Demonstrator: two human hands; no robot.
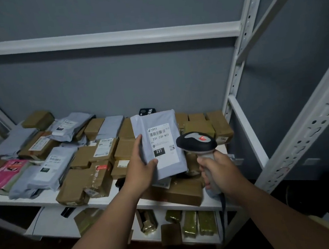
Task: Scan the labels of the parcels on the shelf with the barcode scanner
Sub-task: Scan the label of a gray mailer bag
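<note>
My left hand [141, 168] holds a grey mailer parcel [159, 122] upright above the shelf, gripping its lower left edge. Its white label [162, 142] with a barcode and "231-239-K01" faces me. My right hand [218, 171] grips the handle of the barcode scanner [197, 142], a black and grey gun with a red light lit on top. The scanner's head sits just right of the label, close to the parcel's right edge. The white shelf [45, 197] below carries many more parcels.
Brown cardboard boxes [84, 185] and grey mailers [50, 170] cover the shelf; a pink packet [6, 173] lies at far left. White perforated uprights [240, 59] stand at right. A lower shelf holds greenish packets [206, 222]. The scanner cable [223, 219] hangs down.
</note>
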